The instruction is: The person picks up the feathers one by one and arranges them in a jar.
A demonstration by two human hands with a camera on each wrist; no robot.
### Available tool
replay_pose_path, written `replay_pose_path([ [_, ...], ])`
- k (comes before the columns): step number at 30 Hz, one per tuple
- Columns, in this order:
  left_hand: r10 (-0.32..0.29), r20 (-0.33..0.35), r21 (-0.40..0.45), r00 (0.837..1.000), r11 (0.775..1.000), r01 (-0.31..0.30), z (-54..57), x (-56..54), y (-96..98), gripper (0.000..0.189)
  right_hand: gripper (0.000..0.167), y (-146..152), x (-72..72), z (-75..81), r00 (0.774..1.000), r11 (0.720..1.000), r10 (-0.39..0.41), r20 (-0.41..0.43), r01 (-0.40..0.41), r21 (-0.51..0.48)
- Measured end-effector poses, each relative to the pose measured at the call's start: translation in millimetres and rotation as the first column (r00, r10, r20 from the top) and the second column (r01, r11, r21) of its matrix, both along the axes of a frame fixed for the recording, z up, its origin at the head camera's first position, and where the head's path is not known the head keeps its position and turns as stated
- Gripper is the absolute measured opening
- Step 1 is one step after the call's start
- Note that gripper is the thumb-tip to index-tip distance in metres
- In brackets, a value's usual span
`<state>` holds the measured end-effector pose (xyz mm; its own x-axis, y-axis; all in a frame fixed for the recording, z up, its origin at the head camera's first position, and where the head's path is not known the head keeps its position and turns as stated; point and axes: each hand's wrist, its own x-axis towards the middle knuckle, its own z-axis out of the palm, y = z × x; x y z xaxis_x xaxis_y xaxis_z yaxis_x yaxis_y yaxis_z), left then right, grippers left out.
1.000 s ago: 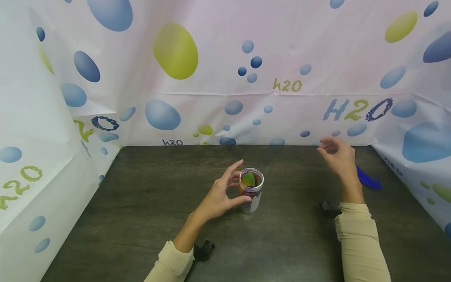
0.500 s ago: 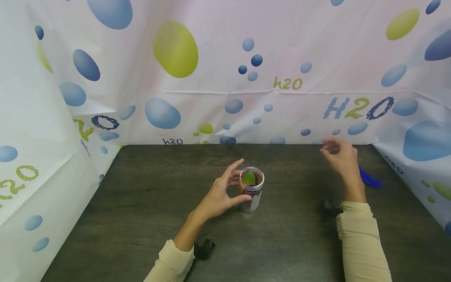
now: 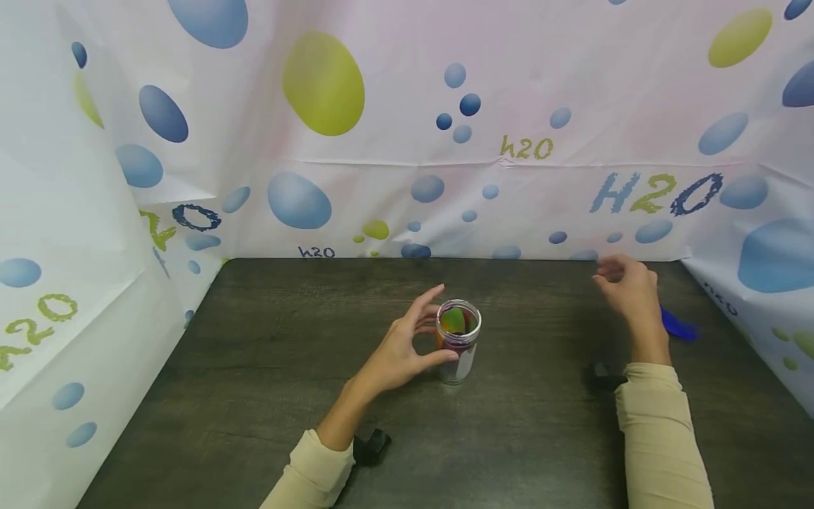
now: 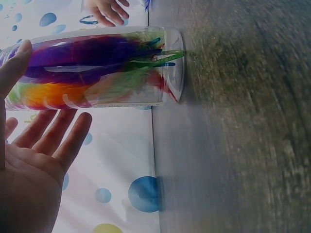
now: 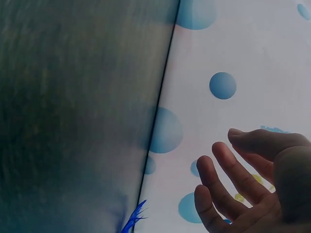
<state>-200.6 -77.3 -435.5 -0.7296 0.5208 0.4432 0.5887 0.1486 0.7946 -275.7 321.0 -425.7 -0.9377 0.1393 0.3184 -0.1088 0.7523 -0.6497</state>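
Note:
A clear glass jar point(image 3: 466, 362) stands upright and lidless on the dark table, packed with feathers point(image 4: 104, 56) in purple, green, orange and red. My left hand point(image 3: 396, 353) holds the jar from its left side, thumb on the near face and fingers on the far side. To the right, my right hand point(image 3: 629, 290) hovers over the table's back right part, fingers loosely bent and nothing between them, as the right wrist view point(image 5: 243, 184) also shows. Just beyond its wrist lies a blue feather point(image 3: 679, 325), partly hidden by that hand in the head view.
The dark wood table point(image 3: 254, 367) ends at the back against a white backdrop point(image 3: 394, 141) printed with blue and green spots and lettering. The backdrop also rises along the left and right sides. Black wrist straps point(image 3: 372, 447) show below the sleeves.
My right hand has drifted slightly to the right, towards the blue feather. The left hand and the jar stay in place; the head view has shifted a little.

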Motion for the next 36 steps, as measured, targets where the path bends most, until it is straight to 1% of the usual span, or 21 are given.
replay_pose_path([
  [5, 0.0, 0.001, -0.003, 1.0, 1.0, 0.0, -0.5, 0.2, 0.4, 0.096, 0.036, 7.1, -1.7, -4.6, 0.997, 1.0, -0.017, 0.078, 0.018, -0.005],
  [11, -0.004, 0.003, -0.003, 1.0, 1.0, 0.004, -0.9, 0.2, 0.9, 0.096, 0.038, 18.8, -0.5, -8.3, 0.992, 0.998, -0.043, 0.123, 0.037, 0.053],
  [15, 0.0, -0.001, -0.001, 1.0, 1.0, 0.0, 0.3, 0.4, 0.9, 0.096, 0.04, 23.9, -0.5, -7.6, 0.986, 0.994, -0.076, 0.147, 0.063, 0.095],
  [18, 0.0, -0.008, 0.0, 1.0, 1.0, 0.0, 0.9, 0.4, 1.0, 0.096, 0.044, 27.1, -0.5, -6.0, 0.979, 0.99, -0.093, 0.183, 0.071, 0.124],
  [24, -0.004, -0.008, -0.001, 1.0, 1.0, 0.004, 1.4, 0.9, 0.9, 0.096, 0.054, 34.5, 1.5, -2.8, 0.954, 0.984, -0.09, 0.287, 0.04, 0.174],
  [31, -0.002, 0.01, 0.002, 1.0, 1.0, 0.002, 2.6, 2.0, 0.3, 0.097, 0.059, 38.1, 3.0, -2.3, 0.928, 0.984, -0.088, 0.361, 0.024, 0.177],
  [36, 0.004, 0.012, -0.002, 1.0, 1.0, -0.004, 2.0, 1.9, -0.1, 0.097, 0.062, 41.5, 4.8, -2.7, 0.9, 0.982, -0.082, 0.427, 0.0, 0.189],
])
